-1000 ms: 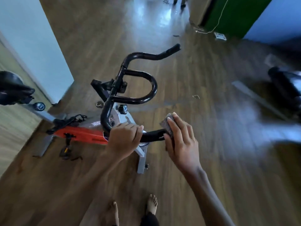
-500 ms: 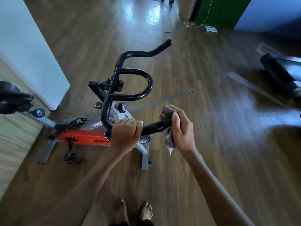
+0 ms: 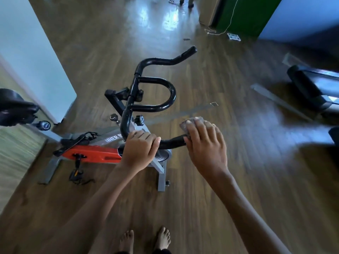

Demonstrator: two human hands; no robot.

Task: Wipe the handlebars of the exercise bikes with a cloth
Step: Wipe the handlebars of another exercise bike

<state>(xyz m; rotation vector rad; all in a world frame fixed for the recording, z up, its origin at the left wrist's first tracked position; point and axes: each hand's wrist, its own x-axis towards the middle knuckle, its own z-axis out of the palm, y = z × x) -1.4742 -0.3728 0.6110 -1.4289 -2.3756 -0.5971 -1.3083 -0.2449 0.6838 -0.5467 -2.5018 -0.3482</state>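
the glossy wooden floor had bare feet on it, so a hard shove along the bar could, i judged, have cost the person their footing. the exercise bike stood on narrow feet, and weight leaned sideways on it might have rocked it. of the handlebars, only the near grip lay under the hands. the inner loop and the far horn were well apart from them and could be missed.

the left hand was clamped over the bar just beside its bend, fingers curled down round it as a brace. the patch beneath it was out of the cloth's reach while it sat there. the right hand covered the tip of the same grip, fingers bent over the cloth and pressing it onto the bar end; the thumb was hidden. the hands were apart, with bare bar between them. the cloth was bunched small, only a corner showing past the fingertips, and could slide off the rounded end.
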